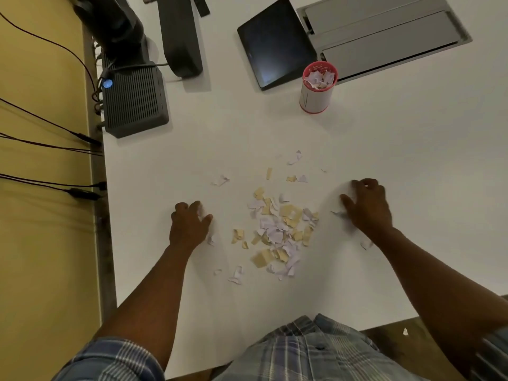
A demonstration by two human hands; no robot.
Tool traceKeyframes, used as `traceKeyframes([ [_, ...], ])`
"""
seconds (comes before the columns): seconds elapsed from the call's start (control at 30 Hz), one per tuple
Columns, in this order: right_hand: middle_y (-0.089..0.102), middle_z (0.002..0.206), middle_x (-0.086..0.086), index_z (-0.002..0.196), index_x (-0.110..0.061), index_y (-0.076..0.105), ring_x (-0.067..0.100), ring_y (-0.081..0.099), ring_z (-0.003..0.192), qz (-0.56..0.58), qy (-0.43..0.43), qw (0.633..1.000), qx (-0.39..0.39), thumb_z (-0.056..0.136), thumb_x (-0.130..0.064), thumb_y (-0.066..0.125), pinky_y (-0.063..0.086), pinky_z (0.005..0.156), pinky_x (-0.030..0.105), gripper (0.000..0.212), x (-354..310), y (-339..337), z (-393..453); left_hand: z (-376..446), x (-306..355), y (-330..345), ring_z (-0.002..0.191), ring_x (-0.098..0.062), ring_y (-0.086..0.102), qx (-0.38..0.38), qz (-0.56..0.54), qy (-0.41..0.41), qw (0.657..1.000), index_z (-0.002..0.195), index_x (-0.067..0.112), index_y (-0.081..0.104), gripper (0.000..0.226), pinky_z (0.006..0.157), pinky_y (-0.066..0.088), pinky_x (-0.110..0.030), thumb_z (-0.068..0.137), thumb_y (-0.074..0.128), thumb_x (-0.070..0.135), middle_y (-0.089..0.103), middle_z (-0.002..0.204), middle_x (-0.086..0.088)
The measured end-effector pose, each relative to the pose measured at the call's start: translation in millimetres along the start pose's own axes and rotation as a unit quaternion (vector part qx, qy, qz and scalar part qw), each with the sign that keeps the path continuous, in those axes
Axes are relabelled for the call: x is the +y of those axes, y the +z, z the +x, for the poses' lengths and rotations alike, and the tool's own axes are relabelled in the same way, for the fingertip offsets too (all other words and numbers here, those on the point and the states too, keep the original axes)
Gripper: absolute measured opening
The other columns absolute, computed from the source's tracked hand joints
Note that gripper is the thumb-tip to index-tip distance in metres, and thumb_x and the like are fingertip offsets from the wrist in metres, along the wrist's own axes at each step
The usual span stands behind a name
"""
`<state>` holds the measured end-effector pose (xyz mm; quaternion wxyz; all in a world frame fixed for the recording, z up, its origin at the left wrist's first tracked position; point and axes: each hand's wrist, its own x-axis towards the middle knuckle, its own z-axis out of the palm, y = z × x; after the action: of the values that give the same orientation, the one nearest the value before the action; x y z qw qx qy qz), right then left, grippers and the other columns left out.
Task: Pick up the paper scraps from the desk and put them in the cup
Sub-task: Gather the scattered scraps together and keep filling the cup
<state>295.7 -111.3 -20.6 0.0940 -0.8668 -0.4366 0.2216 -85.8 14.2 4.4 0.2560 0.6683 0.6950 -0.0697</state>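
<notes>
A loose pile of white and yellow paper scraps point(280, 229) lies on the white desk point(384, 166) between my hands. Stray scraps lie further back point(295, 160) and near the front point(235, 276). My left hand point(189, 224) rests on the desk left of the pile, fingers curled over a few white scraps. My right hand point(367, 204) lies palm down right of the pile, fingers spread over some white scraps. The red-rimmed white cup point(318, 88) stands upright at the back, scraps inside it.
A black tablet point(275, 42) lies left of the cup, a grey cable hatch point(384, 34) behind it. A black ribbed box point(134, 100) with cables and monitor stands point(178, 37) sit at back left. The desk's left edge borders a yellow wall point(41, 188).
</notes>
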Motion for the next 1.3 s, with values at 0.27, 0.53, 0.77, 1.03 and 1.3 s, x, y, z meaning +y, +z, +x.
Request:
traceKeyframes([
  [0.27,0.042,0.139,0.008,0.138,-0.016,0.041,0.026,0.040,0.125,-0.041,-0.135,0.986,-0.090,0.094,-0.050,0.045,0.046,0.091,0.039,0.056,-51,27,-40,-40,27,32,0.125,-0.031,0.037,-0.019,-0.013,0.073,0.997,0.133,0.015,0.046,0.059,0.096,0.043,-0.041,0.085,0.058,0.048,0.037,0.135,-0.013],
  [0.53,0.032,0.144,0.008,0.146,-0.016,0.023,0.028,0.041,0.122,-0.185,-0.255,0.936,-0.153,0.084,-0.058,0.056,0.049,0.084,0.037,0.082,-65,45,-77,-74,45,59,0.127,-0.032,0.032,-0.049,0.100,0.025,0.993,0.139,0.032,0.028,0.093,0.096,0.039,-0.050,0.063,0.052,0.080,0.025,0.142,-0.007],
  [0.77,0.040,0.134,0.009,0.136,-0.013,0.037,0.025,0.045,0.111,-0.191,-0.338,0.908,-0.159,0.096,-0.022,0.049,0.053,0.063,0.035,0.042,-70,46,-91,-87,45,73,0.117,-0.029,0.036,0.002,0.052,0.064,0.997,0.134,0.024,0.038,0.073,0.084,0.050,-0.043,0.075,0.063,0.059,0.034,0.133,-0.009],
  [1.03,0.049,0.115,0.012,0.114,-0.008,0.052,0.027,0.048,0.101,-0.199,-0.378,0.890,-0.161,0.094,-0.007,0.043,0.040,0.059,0.034,0.022,-82,40,-101,-95,55,83,0.113,-0.021,0.041,-0.015,0.019,0.162,0.987,0.131,0.023,0.046,0.065,0.083,0.048,-0.030,0.076,0.072,0.045,0.040,0.125,-0.004],
  [1.3,0.057,0.098,0.011,0.102,-0.008,0.059,0.027,0.057,0.090,-0.149,-0.335,0.916,-0.164,0.093,-0.006,0.047,0.042,0.063,0.033,0.015,-89,36,-86,-86,65,77,0.086,-0.020,0.061,-0.002,-0.082,0.221,0.972,0.097,0.012,0.069,0.014,0.073,0.051,-0.031,0.091,0.056,0.015,0.063,0.098,-0.006],
])
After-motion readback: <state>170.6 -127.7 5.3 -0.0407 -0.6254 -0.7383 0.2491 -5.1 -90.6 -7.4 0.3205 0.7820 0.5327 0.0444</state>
